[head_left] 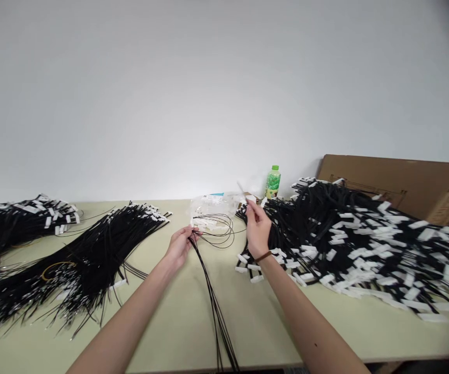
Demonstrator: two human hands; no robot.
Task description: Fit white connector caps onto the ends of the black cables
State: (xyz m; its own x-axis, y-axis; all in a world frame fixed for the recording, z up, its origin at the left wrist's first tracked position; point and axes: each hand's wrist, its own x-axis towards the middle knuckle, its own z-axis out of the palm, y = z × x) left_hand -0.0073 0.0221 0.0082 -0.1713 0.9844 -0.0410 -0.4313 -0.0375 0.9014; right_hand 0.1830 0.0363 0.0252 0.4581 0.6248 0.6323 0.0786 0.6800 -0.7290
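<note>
My left hand is closed round a bundle of thin black cables near the middle of the table. The cables hang down toward the front edge, and their upper part loops out to the right of the hand. To the right, my right hand is raised, its fingers pinching a thin whitish strip that points up and left. Behind the loops lies a clear plastic bag with small white pieces in it.
A large heap of black cables with white tags covers the right side, before a cardboard box. A green-capped bottle stands by the wall. Two more cable piles lie at the left on the pale table.
</note>
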